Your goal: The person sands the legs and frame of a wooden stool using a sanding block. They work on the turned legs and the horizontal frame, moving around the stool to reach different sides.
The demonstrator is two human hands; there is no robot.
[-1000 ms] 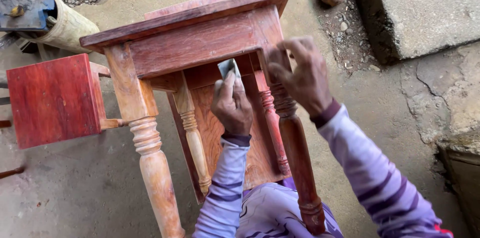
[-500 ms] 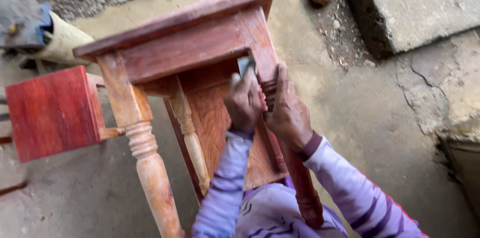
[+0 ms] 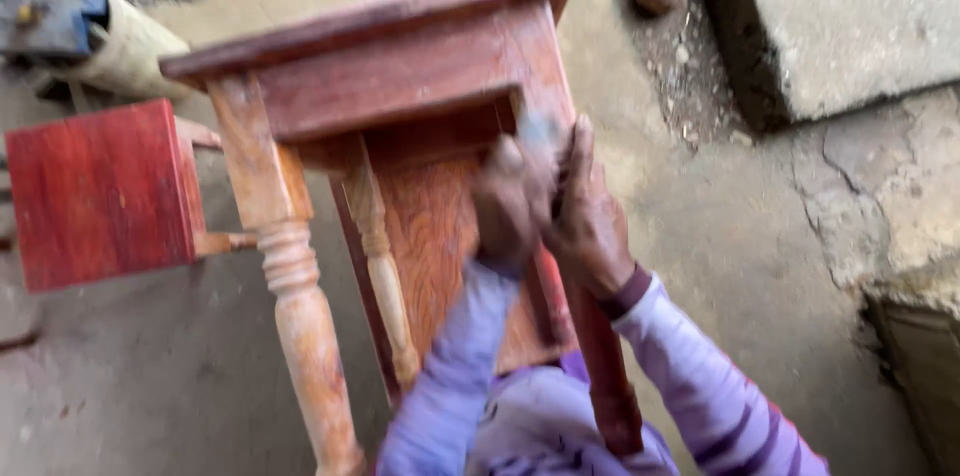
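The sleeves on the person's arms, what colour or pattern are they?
Light purple sleeves with darker purple stripes, seen in the head view.

Turned legs (image 3: 300,306) and red stool (image 3: 100,191) crowd left; bare floor (image 3: 760,266) lies open right.

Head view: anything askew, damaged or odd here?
The wooden table lies tipped on its side, turned legs pointing toward the camera. Both hands, left hand and right hand, press together near one leg, blurred. The concrete floor at right is cracked. Nothing spilled.
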